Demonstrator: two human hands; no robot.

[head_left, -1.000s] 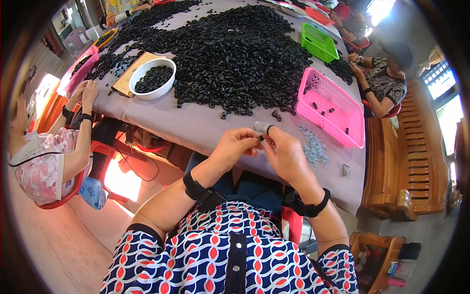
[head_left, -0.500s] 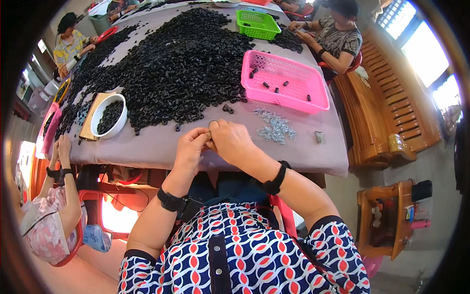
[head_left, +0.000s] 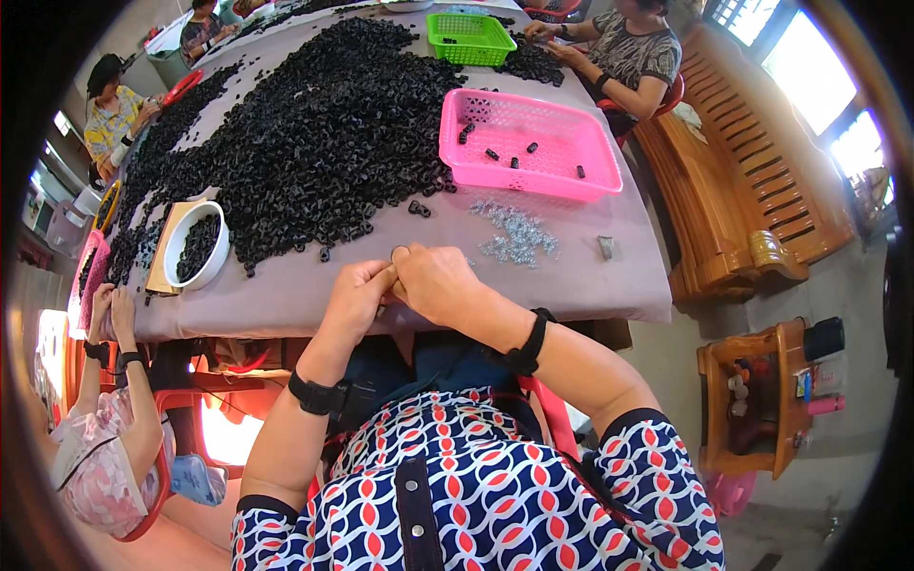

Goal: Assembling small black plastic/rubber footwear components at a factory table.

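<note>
Both my hands meet just over the near edge of the table. My left hand (head_left: 354, 293) is closed, its thumb and fingertips pressed against the fingers of my right hand (head_left: 438, 284). My right hand is closed too, bent over from the right. A dark round rim (head_left: 400, 253) shows at the right hand's fingertips; the fingers cover most of whatever they pinch. Just beyond lies a big heap of small black plastic parts (head_left: 314, 124), with a stray black part (head_left: 419, 208) nearby. To the right is a scatter of small clear pieces (head_left: 519, 236).
A pink basket (head_left: 533, 181) holding several black parts stands at right, a green basket (head_left: 471, 54) behind it. At left, a white bowl (head_left: 226, 233) of black parts rests by a cardboard piece (head_left: 162, 249). A small grey object (head_left: 606, 247) lies near the right edge. Other people sit around.
The view has shifted, so the table and baskets sit a little further left and higher. My hands stay pinched together in about the same place, with a slight change of finger position.
</note>
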